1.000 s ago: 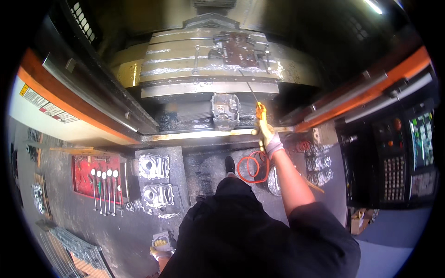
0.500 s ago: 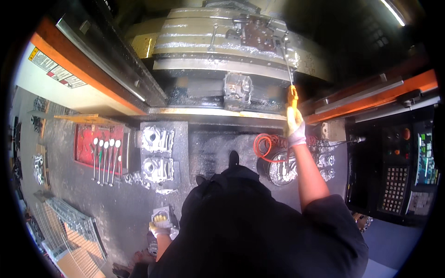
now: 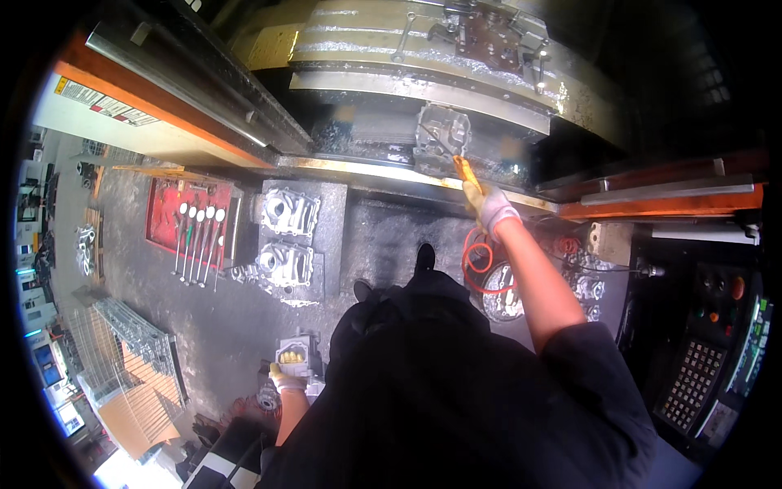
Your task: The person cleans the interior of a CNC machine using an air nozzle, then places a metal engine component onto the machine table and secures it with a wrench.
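Note:
My right hand (image 3: pixel 490 205), in a white glove with yellow grip, is closed round an orange-yellow air blow gun (image 3: pixel 464 169). Its thin nozzle slants forward and left across a grey metal casting (image 3: pixel 446 129) just inside the machine opening. Whether the tip touches the casting I cannot tell. Low on the left, my gloved left hand (image 3: pixel 288 381) grips another grey metal housing (image 3: pixel 296 342), its yellow fingertips showing in the opening. A red coiled hose (image 3: pixel 479 259) hangs below my right forearm.
Ahead lies the slotted machine table (image 3: pixel 350 49) with a wrench (image 3: pixel 403 37) and a brown fixture plate (image 3: pixel 491 39). Two castings (image 3: pixel 287 213) rest on a stand at left, beside a red tray (image 3: pixel 167 213) with several dial gauges. A control panel (image 3: pixel 700 359) stands right.
My right hand has drawn the blow gun back from over the machine table, and its nozzle now lies across the near casting. My left hand still grips its housing. The whole view has shifted.

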A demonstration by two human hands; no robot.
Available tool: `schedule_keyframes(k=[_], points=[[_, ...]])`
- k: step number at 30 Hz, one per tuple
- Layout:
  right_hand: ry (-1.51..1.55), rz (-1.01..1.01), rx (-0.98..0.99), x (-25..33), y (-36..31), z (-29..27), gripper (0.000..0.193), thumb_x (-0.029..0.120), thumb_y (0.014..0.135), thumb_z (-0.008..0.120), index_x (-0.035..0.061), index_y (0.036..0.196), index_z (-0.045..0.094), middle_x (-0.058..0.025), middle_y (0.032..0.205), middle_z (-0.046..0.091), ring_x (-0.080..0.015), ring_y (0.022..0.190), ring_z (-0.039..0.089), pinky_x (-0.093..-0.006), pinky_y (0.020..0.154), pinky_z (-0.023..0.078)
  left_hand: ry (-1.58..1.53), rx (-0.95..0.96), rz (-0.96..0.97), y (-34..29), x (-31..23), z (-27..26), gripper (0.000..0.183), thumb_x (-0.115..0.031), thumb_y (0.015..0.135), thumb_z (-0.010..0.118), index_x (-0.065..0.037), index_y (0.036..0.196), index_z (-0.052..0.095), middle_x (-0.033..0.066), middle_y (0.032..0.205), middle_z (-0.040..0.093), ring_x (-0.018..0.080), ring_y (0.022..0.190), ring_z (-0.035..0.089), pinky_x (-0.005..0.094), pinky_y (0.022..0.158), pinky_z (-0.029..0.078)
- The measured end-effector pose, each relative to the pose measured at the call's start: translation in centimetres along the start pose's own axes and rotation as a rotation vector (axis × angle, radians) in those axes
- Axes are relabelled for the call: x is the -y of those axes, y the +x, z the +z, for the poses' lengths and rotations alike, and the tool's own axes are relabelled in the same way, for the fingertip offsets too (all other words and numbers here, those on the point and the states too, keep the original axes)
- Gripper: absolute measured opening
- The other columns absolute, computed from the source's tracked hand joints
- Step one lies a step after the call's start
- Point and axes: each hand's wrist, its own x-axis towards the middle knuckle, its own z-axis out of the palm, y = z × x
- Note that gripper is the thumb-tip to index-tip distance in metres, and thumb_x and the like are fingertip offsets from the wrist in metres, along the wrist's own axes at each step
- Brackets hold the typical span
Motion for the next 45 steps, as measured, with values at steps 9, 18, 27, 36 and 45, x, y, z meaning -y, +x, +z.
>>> schedule_keyframes(k=[9,18,27,36,45], points=[[-0.123,-0.027,0.019,-6.8,-2.1,0.7,0.066,0.061,0.102,0.054,0.0048,0.134,0.062,-0.0187,0.114,0.065,-0.0334,0.099,0.057,-0.0417,0.086,0.043,-0.018,0.01,0.03,1.8,0.5,-2.7,0.059,-0.06,0.099,0.046,-0.012,0.123,0.07,0.0079,0.119,0.074,0.0316,0.108,0.071,0.0527,0.091,0.058],[0.091,0.133,0.088,-5.7,-8.0,0.1,0.064,0.059,0.102,0.059,0.004,0.135,0.062,-0.0138,0.102,0.072,-0.0258,0.088,0.065,-0.0392,0.084,0.052,0.097,0.051,0.045,-0.7,-1.3,1.6,0.059,-0.057,0.1,0.046,-0.009,0.126,0.068,0.0093,0.124,0.073,0.0308,0.111,0.071,0.0515,0.098,0.057],[0.273,0.077,-0.067,-12.5,-8.0,-0.8,0.049,0.052,0.102,0.061,0.0075,0.12,0.07,-0.0032,0.083,0.07,-0.0107,0.051,0.051,-0.0282,0.044,0.04,0.054,0.101,0.11,-0.4,-4.2,5.4,0.059,-0.055,0.104,0.045,-0.005,0.126,0.067,0.0089,0.126,0.071,0.0309,0.115,0.067,0.0516,0.104,0.054],[0.36,0.075,-0.053,-12.8,-9.2,-2.1,0.056,0.057,0.1,0.061,0.0054,0.119,0.07,-0.0041,0.083,0.071,-0.0112,0.05,0.051,-0.0307,0.04,0.039,0.072,0.125,0.1,-0.5,-4.5,7.7,0.056,-0.055,0.103,0.047,-0.006,0.121,0.068,0.0074,0.118,0.072,0.0298,0.109,0.068,0.0513,0.101,0.055],[0.325,0.134,-0.106,-10.6,-4.2,-4.8,0.052,0.06,0.099,0.059,0.0088,0.099,0.067,-0.0034,0.078,0.067,-0.012,0.045,0.047,-0.0309,0.038,0.037,0.065,0.059,0.121,-1.7,-3.4,5.9,0.052,-0.053,0.102,0.048,-0.006,0.109,0.07,0.0068,0.107,0.073,0.029,0.1,0.069,0.0497,0.096,0.056]])
